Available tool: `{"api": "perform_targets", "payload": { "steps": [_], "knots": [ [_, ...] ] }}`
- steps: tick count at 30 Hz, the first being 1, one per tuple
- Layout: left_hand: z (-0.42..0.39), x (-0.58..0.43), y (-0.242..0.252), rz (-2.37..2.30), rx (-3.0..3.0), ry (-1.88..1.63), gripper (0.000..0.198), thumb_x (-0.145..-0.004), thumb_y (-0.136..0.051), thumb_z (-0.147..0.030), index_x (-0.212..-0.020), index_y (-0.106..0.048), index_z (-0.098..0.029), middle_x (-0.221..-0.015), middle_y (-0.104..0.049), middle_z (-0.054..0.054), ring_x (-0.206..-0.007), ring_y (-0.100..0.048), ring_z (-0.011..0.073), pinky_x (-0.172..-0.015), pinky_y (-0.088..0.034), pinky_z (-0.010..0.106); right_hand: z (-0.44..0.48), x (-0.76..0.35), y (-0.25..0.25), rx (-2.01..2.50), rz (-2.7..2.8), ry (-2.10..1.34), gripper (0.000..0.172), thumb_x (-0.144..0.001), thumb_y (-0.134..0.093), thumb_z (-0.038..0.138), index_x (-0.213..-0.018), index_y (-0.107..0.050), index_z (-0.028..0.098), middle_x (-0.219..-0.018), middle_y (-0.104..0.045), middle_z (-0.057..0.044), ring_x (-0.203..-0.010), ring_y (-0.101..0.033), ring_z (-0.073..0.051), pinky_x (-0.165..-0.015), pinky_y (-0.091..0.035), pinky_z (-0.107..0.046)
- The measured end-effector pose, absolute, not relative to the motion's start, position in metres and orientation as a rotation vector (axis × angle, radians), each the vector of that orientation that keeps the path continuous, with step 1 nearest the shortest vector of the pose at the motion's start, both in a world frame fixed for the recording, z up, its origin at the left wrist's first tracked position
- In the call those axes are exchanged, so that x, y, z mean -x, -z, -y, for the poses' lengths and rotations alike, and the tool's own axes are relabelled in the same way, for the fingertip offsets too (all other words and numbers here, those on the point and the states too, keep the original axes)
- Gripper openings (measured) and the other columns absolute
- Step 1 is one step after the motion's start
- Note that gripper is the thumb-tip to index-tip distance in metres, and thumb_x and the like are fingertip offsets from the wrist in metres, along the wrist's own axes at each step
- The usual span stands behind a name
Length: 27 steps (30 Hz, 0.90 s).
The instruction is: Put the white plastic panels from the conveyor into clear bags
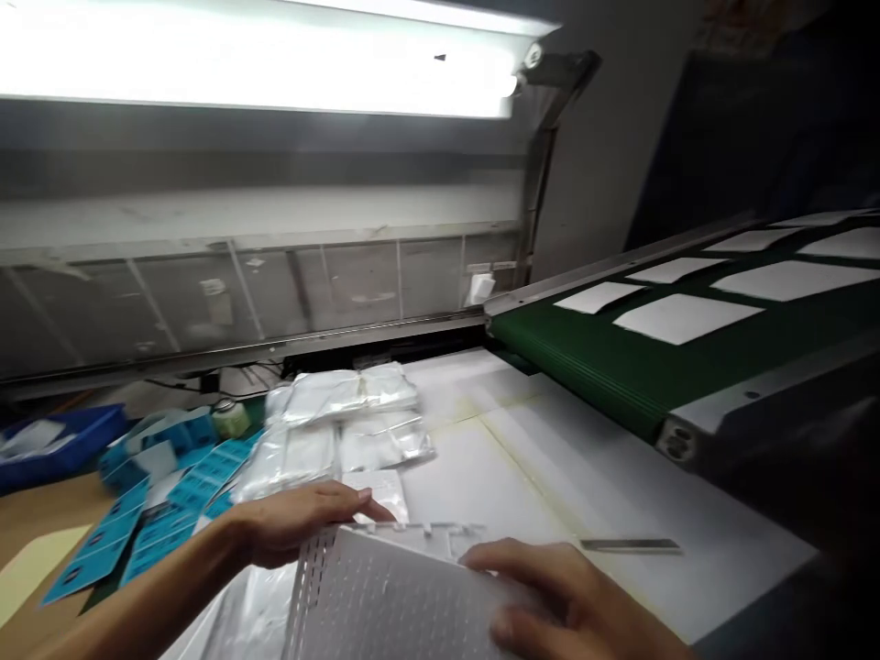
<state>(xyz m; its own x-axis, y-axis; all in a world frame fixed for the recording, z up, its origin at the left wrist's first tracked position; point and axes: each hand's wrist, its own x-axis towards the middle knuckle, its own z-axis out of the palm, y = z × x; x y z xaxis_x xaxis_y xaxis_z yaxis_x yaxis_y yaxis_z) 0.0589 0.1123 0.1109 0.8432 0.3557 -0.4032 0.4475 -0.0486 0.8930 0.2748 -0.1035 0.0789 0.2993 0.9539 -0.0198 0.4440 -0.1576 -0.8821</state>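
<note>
A stack of white sheets point(402, 596) covered in rows of small slots or dots fills the lower middle of the view, cut off by the bottom edge. My left hand point(302, 521) curls around its upper left corner, the fingers reaching behind the top edge. On the other side my right hand point(550, 587) grips the top right part, thumb on the near face and fingers over the edge. Just behind the stack lie clear plastic-wrapped packets point(350, 399). One small white piece point(378, 490) shows beyond my left fingertips.
A green conveyor belt point(584, 353) carrying several white cards point(687, 316) runs along the right. A thin blade-like strip point(631, 545) lies on the white table surface point(474, 477). Blue printed sheets point(110, 541), a small jar point(230, 417) and a blue tray point(65, 458) occupy the left. A bright lamp point(275, 55) hangs above.
</note>
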Motion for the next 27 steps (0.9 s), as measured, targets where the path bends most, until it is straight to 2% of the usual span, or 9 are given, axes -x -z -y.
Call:
{"api": "perform_targets", "payload": {
  "steps": [2,6,10,12,14,16,21,25,27],
  "knots": [
    [-0.104,-0.038,-0.117,-0.585,-1.855,0.139,0.050,-0.085,-0.038,-0.058,-0.100,-0.071,-0.024,-0.115,-0.063,0.006,-0.107,-0.054,0.0265,-0.086,-0.044,0.030,0.088,-0.257,-0.093,1.676,1.501,-0.773,0.030,-0.074,-0.064,0.038,-0.104,-0.068,0.036,-0.103,-0.069,-0.005,-0.097,-0.061,-0.028,-0.083,-0.049,-0.039],
    [-0.104,-0.030,-0.126,-0.357,-1.997,0.126,0.053,-0.082,-0.039,-0.062,-0.113,-0.064,-0.026,-0.115,-0.064,0.005,-0.105,-0.055,0.0292,-0.089,-0.041,0.034,0.072,-0.242,-0.106,1.593,1.636,-0.743,0.027,-0.079,-0.061,0.033,-0.105,-0.067,0.033,-0.096,-0.066,-0.003,-0.090,-0.061,-0.021,-0.078,-0.049,-0.031],
    [-0.116,-0.065,-0.129,-0.186,-1.975,0.117,0.060,-0.086,-0.029,-0.061,-0.114,-0.063,-0.021,-0.117,-0.063,0.007,-0.108,-0.054,0.0287,-0.092,-0.040,0.034,0.079,-0.263,-0.103,1.661,1.532,-0.676,0.023,-0.081,-0.059,0.036,-0.100,-0.068,0.029,-0.122,-0.055,-0.004,-0.102,-0.057,-0.022,-0.080,-0.049,-0.027],
    [-0.121,-0.095,-0.129,-0.103,-1.950,0.262,0.055,-0.083,-0.043,-0.060,-0.117,-0.061,-0.021,-0.115,-0.064,0.007,-0.105,-0.056,0.0278,-0.088,-0.043,0.034,0.087,-0.278,-0.100,1.737,1.457,-0.672,0.021,-0.081,-0.058,0.036,-0.099,-0.067,0.029,-0.124,-0.056,-0.001,-0.105,-0.056,-0.022,-0.080,-0.050,-0.026],
    [-0.126,-0.130,-0.125,-0.065,-1.966,0.418,0.055,-0.072,-0.066,-0.050,-0.120,-0.057,-0.024,-0.111,-0.065,0.004,-0.100,-0.059,0.0268,-0.082,-0.047,0.032,0.095,-0.294,-0.092,1.847,1.393,-0.653,0.022,-0.083,-0.055,0.035,-0.103,-0.064,0.031,-0.111,-0.063,0.001,-0.098,-0.060,-0.019,-0.077,-0.050,-0.024],
    [-0.128,-0.165,-0.115,-0.053,-2.039,0.454,0.056,-0.067,-0.073,-0.036,-0.120,-0.057,-0.027,-0.106,-0.067,0.002,-0.095,-0.061,0.0250,-0.077,-0.049,0.029,0.102,-0.307,-0.078,1.996,1.320,-0.527,0.027,-0.084,-0.053,0.034,-0.110,-0.059,0.032,-0.106,-0.066,0.002,-0.093,-0.062,-0.018,-0.076,-0.051,-0.024],
    [-0.136,-0.229,-0.059,0.052,-2.212,0.371,0.041,-0.072,-0.063,-0.024,-0.113,-0.061,-0.029,-0.099,-0.069,0.000,-0.087,-0.063,0.0212,-0.070,-0.048,0.026,0.112,-0.330,-0.016,2.300,1.351,-0.174,0.044,-0.086,-0.042,0.024,-0.130,-0.044,0.024,-0.125,-0.058,-0.006,-0.110,-0.057,-0.023,-0.091,-0.047,-0.032],
    [-0.139,-0.242,-0.017,0.115,-2.216,0.407,0.038,-0.072,-0.059,-0.021,-0.109,-0.062,-0.030,-0.094,-0.070,-0.002,-0.082,-0.064,0.0193,-0.067,-0.048,0.024,0.105,-0.333,0.012,2.456,1.445,-0.209,0.044,-0.081,-0.043,0.018,-0.125,-0.047,0.023,-0.114,-0.062,-0.008,-0.100,-0.060,-0.025,-0.081,-0.051,-0.037],
    [-0.139,-0.239,-0.010,0.146,-2.268,0.371,0.037,-0.072,-0.061,-0.023,-0.108,-0.062,-0.031,-0.096,-0.070,-0.002,-0.083,-0.064,0.0193,-0.070,-0.048,0.025,0.096,-0.332,0.011,2.511,1.449,-0.260,0.037,-0.078,-0.045,0.018,-0.114,-0.053,0.023,-0.102,-0.065,-0.007,-0.089,-0.062,-0.026,-0.073,-0.051,-0.037]
  ]
}}
